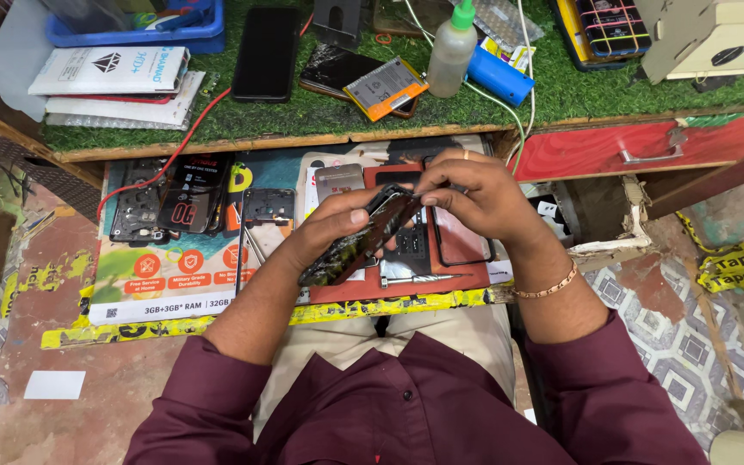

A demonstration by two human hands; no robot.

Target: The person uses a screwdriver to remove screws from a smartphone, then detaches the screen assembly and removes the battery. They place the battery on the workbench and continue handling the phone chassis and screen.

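Hands of a person in a maroon shirt are seen from above, over a pulled-out work tray (217, 301). A cracked phone (359, 237) is gripped from below by the left hand (325, 232), fingers closed around its body, and is held tilted just above the tray. Its upper end is pinched by the right hand (475, 198), fingertips pressed to the edge. Metal tweezers (415, 278) lie on the tray just beneath. Farther off, on green turf (320, 112), an orange battery (385, 88) and a plastic squeeze bottle (452, 52) are set.
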